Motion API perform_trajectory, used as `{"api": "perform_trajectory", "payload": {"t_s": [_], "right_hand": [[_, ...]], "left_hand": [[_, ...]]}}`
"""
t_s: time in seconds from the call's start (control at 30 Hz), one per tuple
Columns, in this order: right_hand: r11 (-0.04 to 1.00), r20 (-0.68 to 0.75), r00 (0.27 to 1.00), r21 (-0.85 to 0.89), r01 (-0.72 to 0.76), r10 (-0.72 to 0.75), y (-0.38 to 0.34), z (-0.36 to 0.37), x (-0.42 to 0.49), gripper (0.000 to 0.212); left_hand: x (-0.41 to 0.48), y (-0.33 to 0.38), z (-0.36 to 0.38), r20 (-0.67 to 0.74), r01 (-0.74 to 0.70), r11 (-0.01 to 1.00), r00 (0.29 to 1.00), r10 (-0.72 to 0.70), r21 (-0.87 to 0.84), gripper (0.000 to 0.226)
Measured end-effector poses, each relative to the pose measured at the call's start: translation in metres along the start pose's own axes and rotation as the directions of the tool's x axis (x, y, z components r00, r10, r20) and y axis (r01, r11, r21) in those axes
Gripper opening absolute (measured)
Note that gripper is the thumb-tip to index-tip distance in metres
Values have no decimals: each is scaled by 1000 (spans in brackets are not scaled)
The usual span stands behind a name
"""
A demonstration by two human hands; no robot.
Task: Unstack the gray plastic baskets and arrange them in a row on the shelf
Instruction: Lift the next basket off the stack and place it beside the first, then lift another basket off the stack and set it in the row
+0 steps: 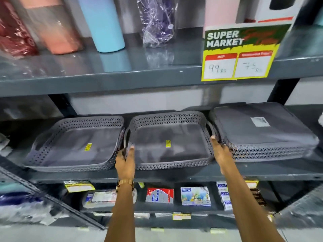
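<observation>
At middle of gray metal shelf (174,173), front edge: left hand (125,159) and right hand (221,152) grip side handles of upright perforated gray plastic basket (168,142); matching second basket (76,145) touching on left, inverted basket stack (262,131) right

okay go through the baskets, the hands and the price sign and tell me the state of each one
Left basket: upright, open side up, on shelf.
Middle basket: upright, gripped at both ends.
Basket stack: nested, upside down.
Left hand: closed on middle basket's handle.
Right hand: holding its other end.
Price sign: hanging on upper shelf edge.
</observation>
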State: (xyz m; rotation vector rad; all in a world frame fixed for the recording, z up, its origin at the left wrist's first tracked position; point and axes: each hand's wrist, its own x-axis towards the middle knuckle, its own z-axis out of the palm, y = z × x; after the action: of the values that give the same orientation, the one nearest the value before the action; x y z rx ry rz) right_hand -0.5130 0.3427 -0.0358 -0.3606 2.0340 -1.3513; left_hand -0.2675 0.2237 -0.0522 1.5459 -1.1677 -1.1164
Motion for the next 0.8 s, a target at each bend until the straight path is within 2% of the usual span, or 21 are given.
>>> {"api": "perform_trajectory", "payload": {"t_s": [0.07, 0.17, 0.23, 0.3, 0.43, 0.5, 0.57, 0.6, 0.67, 0.8], "right_hand": [[999, 37, 999, -25, 27, -26, 8, 3, -8, 68], [995, 56, 995, -61, 81, -78, 13, 1, -18, 60], [981, 39, 983, -77, 181, -178, 6, -13, -25, 41], [953, -4, 956, -79, 292, -293, -5, -36, -23, 37], [906, -94, 903, -90, 413, -420, -26, -93, -8, 48], [903, -155, 890, -112, 415, -428, -32, -125, 11, 46], [920, -179, 906, -157, 359, -384, -36, -156, 36, 43], [925, -165, 919, -196, 326, -358, -35, -166, 50, 42], [915, -129, 936, -290, 281, -328, -35, -193, 81, 42], [882, -168, 956, -448, 143, -240, -30, -242, 137, 64]], "left_hand": [[-2, -3, 0, -82, -154, 965, 981, 174, 210, 43], [-19, 8, 10, -112, -432, 833, 863, 493, 345, 47], [-36, 17, 26, -36, -588, 731, 770, 637, 347, 41], [-54, 29, 51, 99, -693, 670, 711, 696, 265, 29], [-98, 61, 112, 356, -657, 754, 704, 614, -4, 19], [-120, 74, 147, 474, -609, 792, 688, 549, -33, 22], [-137, 81, 184, 568, -594, 803, 676, 469, 45, 21], [-141, 82, 197, 592, -589, 800, 688, 418, 119, 21], [-144, 83, 235, 603, -576, 771, 726, 330, 271, 34], [-144, 85, 295, 537, -575, 578, 802, 261, 579, 64]]}}
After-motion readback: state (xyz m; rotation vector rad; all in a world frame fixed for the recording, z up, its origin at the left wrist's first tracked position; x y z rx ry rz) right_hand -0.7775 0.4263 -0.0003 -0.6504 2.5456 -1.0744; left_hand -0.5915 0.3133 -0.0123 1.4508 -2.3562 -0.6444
